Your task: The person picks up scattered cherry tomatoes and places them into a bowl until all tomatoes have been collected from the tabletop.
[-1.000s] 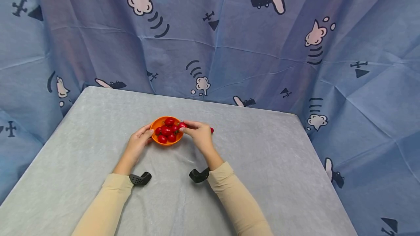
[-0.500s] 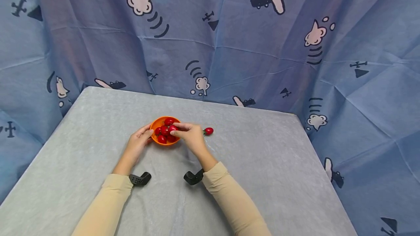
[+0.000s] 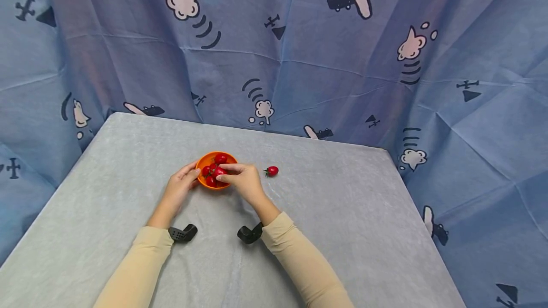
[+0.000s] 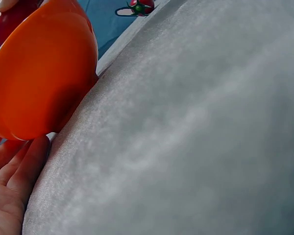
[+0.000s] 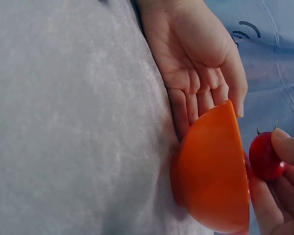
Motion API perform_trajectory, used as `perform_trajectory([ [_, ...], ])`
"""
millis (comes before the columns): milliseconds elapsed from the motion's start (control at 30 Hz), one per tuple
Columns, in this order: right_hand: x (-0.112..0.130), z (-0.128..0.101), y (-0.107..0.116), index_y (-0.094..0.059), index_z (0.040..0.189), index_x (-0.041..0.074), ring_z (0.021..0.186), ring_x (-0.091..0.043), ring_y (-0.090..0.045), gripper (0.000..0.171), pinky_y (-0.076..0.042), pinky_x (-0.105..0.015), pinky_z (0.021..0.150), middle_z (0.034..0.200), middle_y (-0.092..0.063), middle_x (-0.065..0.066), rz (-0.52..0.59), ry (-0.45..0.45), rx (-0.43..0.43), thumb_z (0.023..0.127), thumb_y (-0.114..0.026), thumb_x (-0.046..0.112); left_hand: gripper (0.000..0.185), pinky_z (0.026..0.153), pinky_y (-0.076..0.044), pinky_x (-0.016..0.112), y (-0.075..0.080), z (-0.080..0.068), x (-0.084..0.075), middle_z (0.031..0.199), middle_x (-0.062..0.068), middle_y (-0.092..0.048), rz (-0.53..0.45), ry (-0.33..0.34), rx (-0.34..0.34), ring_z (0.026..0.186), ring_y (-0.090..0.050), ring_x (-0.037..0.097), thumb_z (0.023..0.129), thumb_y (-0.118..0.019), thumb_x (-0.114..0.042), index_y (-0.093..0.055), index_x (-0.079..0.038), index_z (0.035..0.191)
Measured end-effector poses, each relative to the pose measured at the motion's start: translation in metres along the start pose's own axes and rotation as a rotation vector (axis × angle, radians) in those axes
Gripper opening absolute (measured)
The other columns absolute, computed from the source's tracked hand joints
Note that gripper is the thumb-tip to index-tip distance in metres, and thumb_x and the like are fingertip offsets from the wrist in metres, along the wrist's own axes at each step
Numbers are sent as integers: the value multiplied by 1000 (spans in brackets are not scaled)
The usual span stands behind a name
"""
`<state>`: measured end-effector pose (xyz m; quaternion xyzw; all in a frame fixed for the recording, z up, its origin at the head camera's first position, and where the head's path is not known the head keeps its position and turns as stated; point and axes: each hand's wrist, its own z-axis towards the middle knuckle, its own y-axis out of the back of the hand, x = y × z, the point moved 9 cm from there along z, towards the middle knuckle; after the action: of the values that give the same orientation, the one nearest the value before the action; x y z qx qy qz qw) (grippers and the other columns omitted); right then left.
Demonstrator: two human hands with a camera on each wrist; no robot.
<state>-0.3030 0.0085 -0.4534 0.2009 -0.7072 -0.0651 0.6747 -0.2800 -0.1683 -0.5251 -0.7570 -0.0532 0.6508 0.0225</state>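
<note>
left hand (image 3: pixel 180 188): fingers straight, resting against the orange bowl (image 3: pixel 208 161) | right hand (image 3: pixel 245 182): fingers pinching a cherry tomato (image 5: pixel 265 156) over the bowl | bowl sitting on the grey counter (image 3: pixel 334 213) | another cherry tomato (image 3: pixel 271 171) lying nearby

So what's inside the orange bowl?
Small red tomatoes fill the orange bowl. The right hand pinches one over it and covers some; the bowl's bottom is hidden under them.

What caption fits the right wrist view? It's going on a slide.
Right hand pinches a cherry tomato above the orange bowl, with the left hand resting against the bowl's side.
</note>
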Motion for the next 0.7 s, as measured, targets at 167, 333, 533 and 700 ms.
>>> perform_trajectory([
  [167,-1,-1,-3,-80,104,12,116,-23,-63,29,-53,-30,95,116,-74,-10,-32,3,19,76,-86,17,53,86,-49,7,-1,0,0,155,17,-42,-4,-9,9,98,-58,-14,105,-48,-24,-38,-1,152],
  [333,0,-1,-6,-80,105,13,116,-23,-63,29,-52,-30,94,117,-74,-11,-52,16,32,77,-86,17,53,86,-49,7,-1,1,0,154,19,-42,-7,-12,3,97,-58,-14,105,-48,-23,-37,0,152],
  [533,3,0,-9,-80,107,14,117,-22,-63,30,-53,-27,94,115,-75,-10,-121,30,31,78,-85,19,53,85,-49,7,-1,0,-2,154,19,-42,6,-15,-2,96,-58,-14,105,-48,-25,-38,-1,152],
  [700,5,-2,-13,-80,107,14,114,-20,-65,30,-55,-21,87,111,-76,-8,-189,49,41,78,-85,20,53,85,-49,7,-1,-1,-2,154,19,-43,10,-11,0,95,-59,-14,105,-48,-24,-38,-1,152],
])
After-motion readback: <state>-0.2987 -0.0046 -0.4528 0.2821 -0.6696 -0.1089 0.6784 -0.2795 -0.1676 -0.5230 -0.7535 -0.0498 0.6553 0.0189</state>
